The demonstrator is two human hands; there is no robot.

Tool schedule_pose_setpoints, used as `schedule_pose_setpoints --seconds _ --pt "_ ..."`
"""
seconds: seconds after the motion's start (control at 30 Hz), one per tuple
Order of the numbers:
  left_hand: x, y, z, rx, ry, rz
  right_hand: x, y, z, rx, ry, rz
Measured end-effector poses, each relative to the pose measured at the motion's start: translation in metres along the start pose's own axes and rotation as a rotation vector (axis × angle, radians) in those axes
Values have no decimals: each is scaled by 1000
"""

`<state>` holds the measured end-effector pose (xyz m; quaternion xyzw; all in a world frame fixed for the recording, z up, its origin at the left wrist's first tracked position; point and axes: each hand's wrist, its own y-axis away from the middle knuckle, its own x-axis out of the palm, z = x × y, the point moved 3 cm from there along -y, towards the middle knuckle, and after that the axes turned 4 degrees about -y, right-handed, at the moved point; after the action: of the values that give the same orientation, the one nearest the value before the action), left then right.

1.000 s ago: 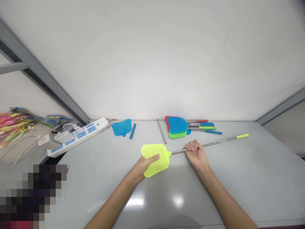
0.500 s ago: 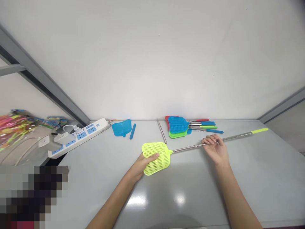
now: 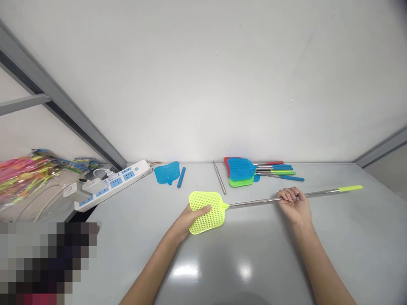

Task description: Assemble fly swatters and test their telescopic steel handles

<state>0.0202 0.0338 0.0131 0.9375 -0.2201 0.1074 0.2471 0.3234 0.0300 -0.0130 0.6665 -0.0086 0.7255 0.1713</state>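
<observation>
A yellow fly swatter (image 3: 208, 220) with a long metal rod and a yellow grip stretches across the table in front of me. My left hand (image 3: 188, 221) is closed on its perforated head, thumb on top and the other fingers hidden beneath. Farther along, my right hand (image 3: 295, 206) has its fingers curled round the metal rod, between the head and the grip. Behind the rod lies a pile of fly swatters (image 3: 241, 169) in blue, red and green. Left of them rest a loose metal rod (image 3: 219, 177), a blue handle grip (image 3: 181, 177) and a blue swatter head (image 3: 167, 173).
A white power strip (image 3: 130, 180) with plugs and cables lies at the table's left edge. Bagged colourful items (image 3: 28, 173) are beyond it. A pale wall (image 3: 203, 84) rises behind the grey table (image 3: 254, 245), with metal frame bars (image 3: 63, 93) at the sides.
The view has shifted slightly, so the background sits farther right. My right hand has moved a little to the right relative to my left hand, still on the rod. My left hand keeps its hold.
</observation>
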Motion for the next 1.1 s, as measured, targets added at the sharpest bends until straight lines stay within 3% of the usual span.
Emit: schedule_pose_setpoints --seconds 0.23,0.63,1.1 --pt "2 1 -1 9 4 -19 -6 -2 3 -15 30 -33" --pt "-8 -1 2 -5 24 -28 -10 4 -31 38 11 -153" --pt "-8 -1 4 -4 -7 -54 -14 7 -35 -84 72 -181"
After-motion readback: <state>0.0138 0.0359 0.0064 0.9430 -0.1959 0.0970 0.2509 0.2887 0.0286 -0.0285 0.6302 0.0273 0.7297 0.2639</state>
